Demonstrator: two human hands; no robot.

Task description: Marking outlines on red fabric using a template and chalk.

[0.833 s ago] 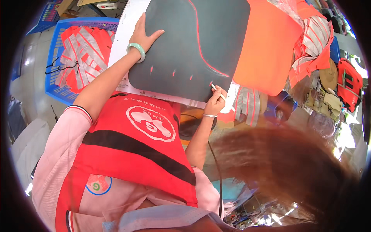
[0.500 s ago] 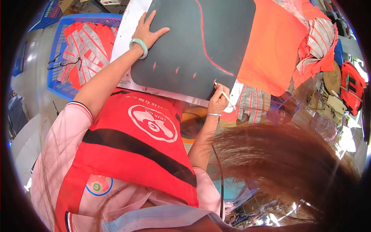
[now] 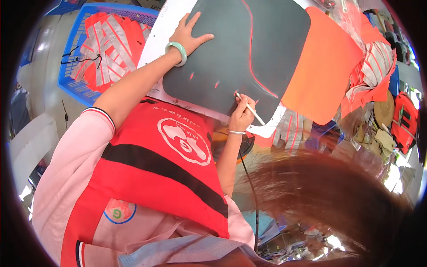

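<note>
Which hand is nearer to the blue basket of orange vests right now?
Left. The left hand lies flat on the dark template, a short way from the blue basket. The right hand holds a marking pencil at the template's near edge, farther from the basket.

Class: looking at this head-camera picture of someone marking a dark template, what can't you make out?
Head view only:
- Template: top cut off by the picture's edge.
- Orange fabric: mostly covered by the template.
- Marker tip: too small to tell its kind.
- Lower right: hidden by blurred hair.
</note>
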